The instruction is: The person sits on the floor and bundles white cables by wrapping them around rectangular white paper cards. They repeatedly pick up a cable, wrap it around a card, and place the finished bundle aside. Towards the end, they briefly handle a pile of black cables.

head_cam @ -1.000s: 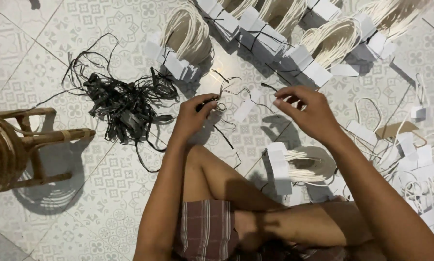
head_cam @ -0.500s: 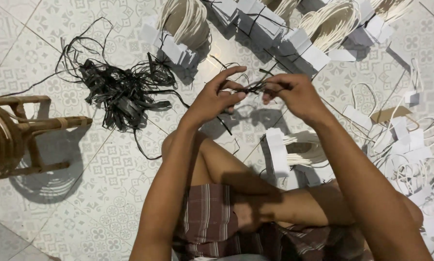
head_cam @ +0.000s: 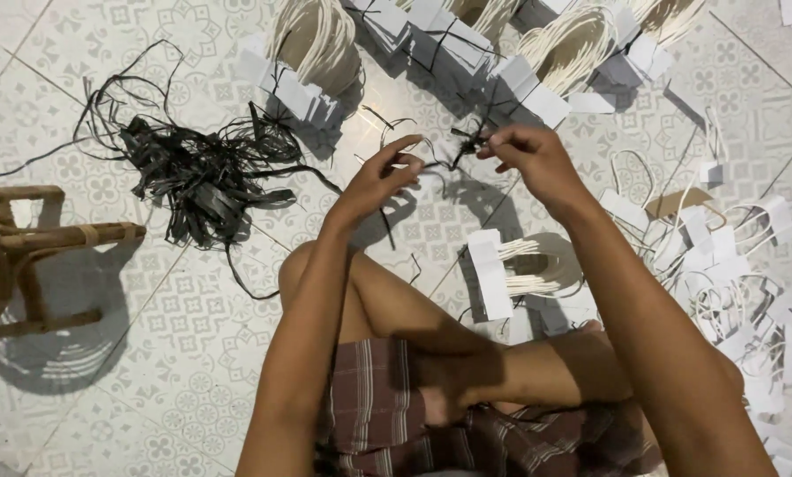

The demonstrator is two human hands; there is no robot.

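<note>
— What is held in the hands?

— A thin black strip is pinched between them: one end is gripped by the closed fingers of the left hand, the other by the closed right hand. It is kept in the air above the tiled floor, just in front of the raised knee.

— What has been changed since a second ago?

— The hands have been lifted off the floor and drawn apart, so the strip is now stretched between them, where it was earlier worked low against the tiles. By that, a tying step is judged to be under way.

— What is seen around them?

— A tangle of black strips is spread toward the floor's left side, bundled pale cord handles along the far edge, one white-tabbed bundle by the leg, a wooden stool at the left edge.
</note>
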